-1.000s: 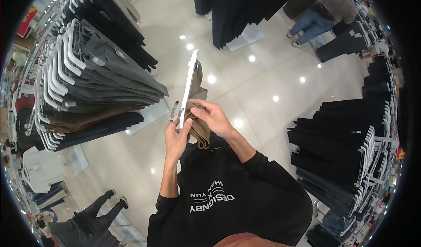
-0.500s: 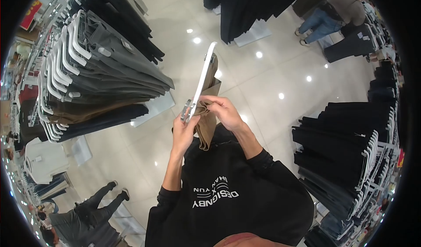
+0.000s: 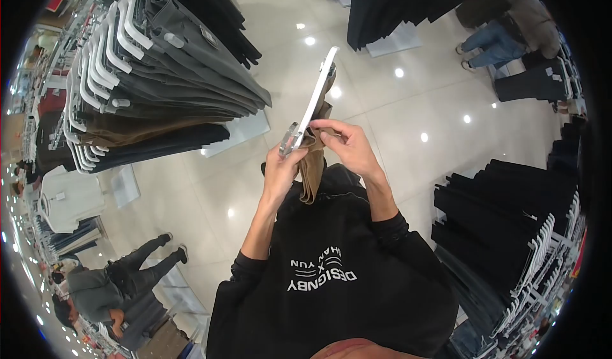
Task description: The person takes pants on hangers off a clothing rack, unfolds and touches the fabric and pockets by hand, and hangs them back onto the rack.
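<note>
A white clip hanger [image 3: 317, 98] is held up in front of my chest, slanting away from me, with brown trousers [image 3: 310, 175] hanging from it. My left hand [image 3: 280, 175] is closed around the near end of the hanger, just by its metal clip [image 3: 290, 140]. Folded brown cloth at that end is pinched by my right hand [image 3: 352, 150], thumb and index finger close to the clip. The far end of the trousers' waist hangs near the hanger's other tip. My palm and the hanger hide part of the cloth.
A rack of grey and brown trousers [image 3: 191, 72] on white hangers stands on the left. Black trousers [image 3: 491, 212] hang on the right, more black garments [image 3: 382, 8] ahead. One person [image 3: 127, 276] is at lower left, another [image 3: 510, 34] at upper right. Tiled floor [image 3: 382, 117] lies between.
The whole view has shifted slightly, so the racks appear displaced. Both hands keep their hold on the hanger and trousers. More of the lower-left person, including a hand, now shows.
</note>
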A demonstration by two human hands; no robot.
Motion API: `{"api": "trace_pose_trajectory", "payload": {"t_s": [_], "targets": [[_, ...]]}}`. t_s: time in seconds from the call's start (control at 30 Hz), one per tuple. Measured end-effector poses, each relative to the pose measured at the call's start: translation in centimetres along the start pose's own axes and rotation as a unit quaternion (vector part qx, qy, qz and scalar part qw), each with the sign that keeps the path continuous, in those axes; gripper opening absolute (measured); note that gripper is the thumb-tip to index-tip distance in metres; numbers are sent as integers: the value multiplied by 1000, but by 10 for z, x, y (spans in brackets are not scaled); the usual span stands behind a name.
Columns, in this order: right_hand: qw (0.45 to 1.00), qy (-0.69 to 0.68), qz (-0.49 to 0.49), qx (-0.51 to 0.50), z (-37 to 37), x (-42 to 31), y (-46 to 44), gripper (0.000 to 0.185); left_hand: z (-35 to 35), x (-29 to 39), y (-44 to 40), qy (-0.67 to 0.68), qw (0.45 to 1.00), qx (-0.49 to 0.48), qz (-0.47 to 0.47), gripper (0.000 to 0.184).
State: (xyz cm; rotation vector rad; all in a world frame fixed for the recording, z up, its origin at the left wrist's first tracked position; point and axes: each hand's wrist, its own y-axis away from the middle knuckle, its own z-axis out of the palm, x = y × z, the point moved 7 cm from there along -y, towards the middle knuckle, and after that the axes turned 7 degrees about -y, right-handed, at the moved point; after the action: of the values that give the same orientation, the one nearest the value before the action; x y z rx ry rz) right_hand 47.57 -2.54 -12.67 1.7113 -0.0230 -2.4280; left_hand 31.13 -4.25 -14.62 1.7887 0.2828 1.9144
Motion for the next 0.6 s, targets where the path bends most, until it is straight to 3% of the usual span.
{"api": "trace_pose_trajectory", "payload": {"t_s": [0.07,0.17,0.43,0.5,0.53,0.6], "targets": [[1000,10,-18,-2,-4,0,0,29,-2,-2,1,23,1000,-15,-14,16],[1000,-18,-22,-3,-9,4,-3,35,-2,-1,1,-47,999,-23,7,17],[1000,-22,-12,16,15,-8,7,61,6,11,-6,-97,983,26,153,22],[998,67,-4,-13,18,-1,9,64,4,9,-5,-87,986,33,139,20],[1000,-18,14,5,12,9,8,61,-1,11,-1,-81,991,33,97,19],[1000,-9,-3,15,-14,11,5,57,-8,13,3,-71,995,47,59,17]]}}
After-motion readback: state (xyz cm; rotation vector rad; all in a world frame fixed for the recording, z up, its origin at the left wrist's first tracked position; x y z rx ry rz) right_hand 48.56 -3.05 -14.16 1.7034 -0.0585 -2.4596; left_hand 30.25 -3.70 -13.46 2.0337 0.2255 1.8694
